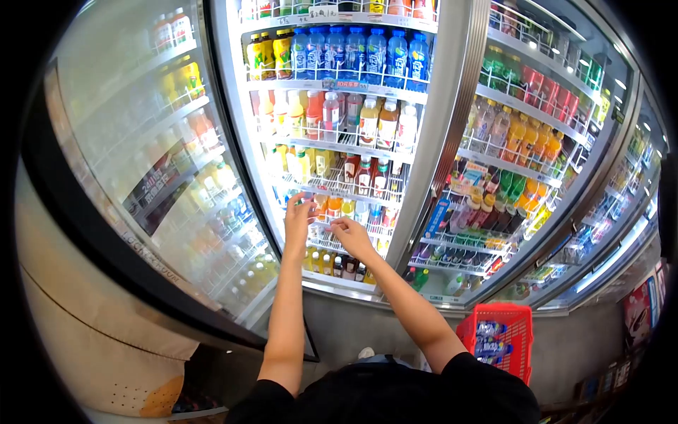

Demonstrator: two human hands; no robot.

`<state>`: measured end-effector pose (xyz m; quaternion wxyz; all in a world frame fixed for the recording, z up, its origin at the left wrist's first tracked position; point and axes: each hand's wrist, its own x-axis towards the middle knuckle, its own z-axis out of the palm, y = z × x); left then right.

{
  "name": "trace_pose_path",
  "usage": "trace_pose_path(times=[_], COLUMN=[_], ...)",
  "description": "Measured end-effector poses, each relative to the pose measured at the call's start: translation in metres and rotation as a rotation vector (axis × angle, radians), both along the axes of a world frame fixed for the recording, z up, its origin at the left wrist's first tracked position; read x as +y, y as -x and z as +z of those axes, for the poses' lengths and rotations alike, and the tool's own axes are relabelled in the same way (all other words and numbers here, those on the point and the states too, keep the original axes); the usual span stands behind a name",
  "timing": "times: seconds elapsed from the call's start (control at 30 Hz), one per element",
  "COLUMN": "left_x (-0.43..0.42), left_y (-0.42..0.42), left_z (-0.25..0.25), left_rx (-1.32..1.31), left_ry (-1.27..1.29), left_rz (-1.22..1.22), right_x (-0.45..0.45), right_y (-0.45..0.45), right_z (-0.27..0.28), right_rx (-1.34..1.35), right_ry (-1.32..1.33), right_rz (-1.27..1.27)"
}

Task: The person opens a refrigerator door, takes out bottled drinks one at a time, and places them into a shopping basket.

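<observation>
My left hand [300, 214] is raised in front of a lower shelf of the open drinks fridge, its fingers bent and partly apart. Close by on its right, my right hand [351, 235] has its fingers curled together toward the wire shelf front; whether a small thing is between them I cannot make out. Orange drink bottles [333, 206] stand just behind the hands. Below them is a row of small dark-capped and yellow bottles [326, 263]. Juice bottles with red labels [364, 177] fill the shelf above.
The glass door [169, 155] stands open at my left. Blue bottles [355, 53] line an upper shelf. Closed fridge doors [522, 162] run along the right. On the floor at my right sits a red basket [521, 332] holding several blue-labelled bottles [491, 346].
</observation>
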<state>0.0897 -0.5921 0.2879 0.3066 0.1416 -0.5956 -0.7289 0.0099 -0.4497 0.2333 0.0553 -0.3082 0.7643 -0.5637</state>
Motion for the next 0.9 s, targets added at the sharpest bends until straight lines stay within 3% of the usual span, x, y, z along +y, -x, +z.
trace_pose_path(times=[0.17, 0.37, 0.67, 0.9], left_x=[-0.04, -0.074, -0.092, -0.136], left_y=[0.002, -0.002, 0.093, 0.131], left_z=[-0.033, -0.058, -0.011, 0.021], left_rx=[-0.095, -0.255, -0.191, -0.152], left_ry=[-0.041, -0.04, 0.084, 0.051], left_rz=[0.089, 0.204, 0.06, 0.05], right_x=[0.0, -0.027, -0.062, -0.098], right_y=[0.052, 0.111, 0.151, 0.193], right_z=[0.039, 0.004, -0.002, 0.031], right_rx=[-0.111, -0.101, -0.207, -0.281], right_ry=[0.03, 0.112, 0.162, 0.167], right_rz=[0.039, 0.189, 0.283, 0.253])
